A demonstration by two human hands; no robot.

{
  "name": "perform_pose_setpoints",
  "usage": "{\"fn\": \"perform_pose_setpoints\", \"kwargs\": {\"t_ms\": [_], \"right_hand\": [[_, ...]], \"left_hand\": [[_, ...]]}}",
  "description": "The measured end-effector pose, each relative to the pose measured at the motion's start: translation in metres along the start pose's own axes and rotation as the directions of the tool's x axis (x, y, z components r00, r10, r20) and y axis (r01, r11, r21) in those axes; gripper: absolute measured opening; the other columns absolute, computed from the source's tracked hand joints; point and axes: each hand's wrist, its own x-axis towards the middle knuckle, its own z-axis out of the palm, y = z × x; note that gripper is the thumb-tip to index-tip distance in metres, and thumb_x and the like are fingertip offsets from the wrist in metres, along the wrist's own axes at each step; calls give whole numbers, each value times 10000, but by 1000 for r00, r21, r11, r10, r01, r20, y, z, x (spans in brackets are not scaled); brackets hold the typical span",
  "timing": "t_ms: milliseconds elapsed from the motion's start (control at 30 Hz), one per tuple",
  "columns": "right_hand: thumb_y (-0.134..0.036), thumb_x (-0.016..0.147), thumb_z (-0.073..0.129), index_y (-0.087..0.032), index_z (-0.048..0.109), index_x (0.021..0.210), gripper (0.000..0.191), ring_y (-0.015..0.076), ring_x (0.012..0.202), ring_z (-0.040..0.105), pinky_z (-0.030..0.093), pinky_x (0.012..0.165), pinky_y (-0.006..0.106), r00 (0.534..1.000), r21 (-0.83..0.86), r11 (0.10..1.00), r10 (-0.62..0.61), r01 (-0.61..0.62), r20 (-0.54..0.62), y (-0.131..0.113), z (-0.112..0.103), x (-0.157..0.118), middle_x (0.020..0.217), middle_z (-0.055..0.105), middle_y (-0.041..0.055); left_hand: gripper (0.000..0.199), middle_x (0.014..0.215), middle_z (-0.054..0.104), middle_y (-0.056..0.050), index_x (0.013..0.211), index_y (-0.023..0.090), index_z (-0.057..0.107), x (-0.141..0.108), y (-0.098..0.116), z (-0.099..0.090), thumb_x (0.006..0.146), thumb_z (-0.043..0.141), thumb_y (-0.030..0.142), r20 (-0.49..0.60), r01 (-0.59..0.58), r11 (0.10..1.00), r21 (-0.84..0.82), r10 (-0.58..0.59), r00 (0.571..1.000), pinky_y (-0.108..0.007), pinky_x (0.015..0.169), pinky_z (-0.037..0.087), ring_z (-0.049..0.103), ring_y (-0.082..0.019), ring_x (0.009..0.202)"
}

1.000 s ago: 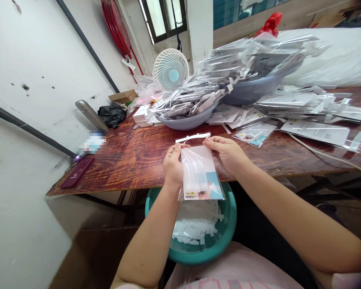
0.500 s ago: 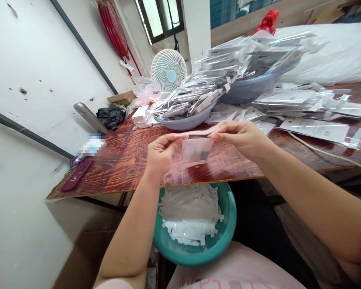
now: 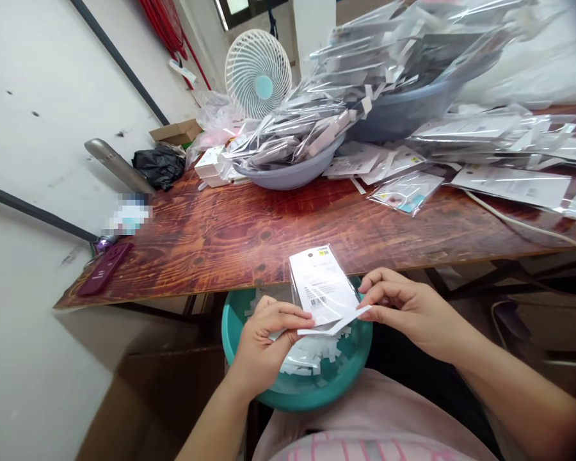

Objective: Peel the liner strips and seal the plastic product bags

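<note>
1. While the head view looks down past the front edge of the table, the packaged card is held above the teal basin, its far end reaching up in front of the table's edge.
2. It is a white, roughly rectangular card inside a clear, glossy plastic sleeve. A small dark round spot, a yellow mark and a printed number sit at its far end; lines of small dark text run across the middle, with a barcode lower down on the left.
3. At its near end lies a narrow white strip, bent at an angle, its right part slanting upward.
4. The left hand is closed on the near left corner of the packaged card, fingers on top. The right hand pinches the right end of the white strip between thumb and fingers.
5. Below, white pieces fill part of the teal basin.
6. On the table, a shallow bowl and a larger bowl are heaped with similar clear packets; a loose packet lies flat nearer the front.
</note>
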Motion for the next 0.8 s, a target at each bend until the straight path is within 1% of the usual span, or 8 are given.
{"fn": "perform_pose_setpoints", "kwargs": {"t_ms": [100,233,300,367,500,600,700,800], "right_hand": [[-420,643,762,-206,698,643,223,179,823,570,476,690,282,998,104,992,65,-66,13,6,4,0,909,576,57],[-397,645,768,-198,682,635,217,168,783,578,479,706,284,995,180,979,93,-97,31,11,7,1,849,604,50],[-385,648,769,-198,680,636,207,162,775,578,475,703,276,994,187,976,101,-108,49,13,8,1,839,607,44],[-382,652,768,-199,681,639,203,158,780,577,474,708,272,993,193,975,106,-114,48,15,9,0,840,606,41],[-376,648,772,-199,680,634,200,158,787,574,483,712,274,993,220,968,116,-121,35,18,11,-1,854,595,43],[-370,649,772,-203,694,643,185,160,793,570,488,702,275,993,230,966,111,-119,46,21,13,-1,876,575,47],[-381,645,772,-206,713,651,185,174,821,562,488,694,281,995,185,978,91,-98,45,21,12,-1,899,553,59],[-400,646,766,-222,722,644,184,174,819,542,476,680,279,1000,79,996,29,-28,0,19,9,-2,892,531,56]], "left_hand": [[88,813,683,-44,819,287,751,-6,-3,7,770,688,251,-58,113,991,-66,-116,991,-341,784,394,557,-195,809],[72,737,575,-27,771,279,754,-10,-6,16,707,750,311,-124,240,966,-99,-251,960,-310,746,386,527,-168,755],[96,753,515,-23,765,275,755,-11,-7,17,684,765,328,-143,272,956,-113,-287,947,-293,719,396,511,-159,751],[141,780,478,-20,773,272,755,-10,-8,16,648,792,324,-152,266,956,-124,-283,947,-287,726,408,506,-156,766],[160,854,491,-32,790,281,760,-11,-10,11,637,802,268,-183,178,981,-79,-190,965,-298,761,432,531,-170,826],[188,888,515,-39,845,327,755,-14,-14,7,718,730,191,-193,30,997,66,-17,981,-287,697,437,534,-164,813],[281,841,552,-38,895,356,744,-15,-17,3,762,660,124,-164,-109,969,220,147,975,-296,675,427,532,-162,772],[264,731,560,-29,878,339,748,-14,-15,0,751,663,123,-120,-154,947,281,194,974,-312,673,420,524,-165,716]]}}
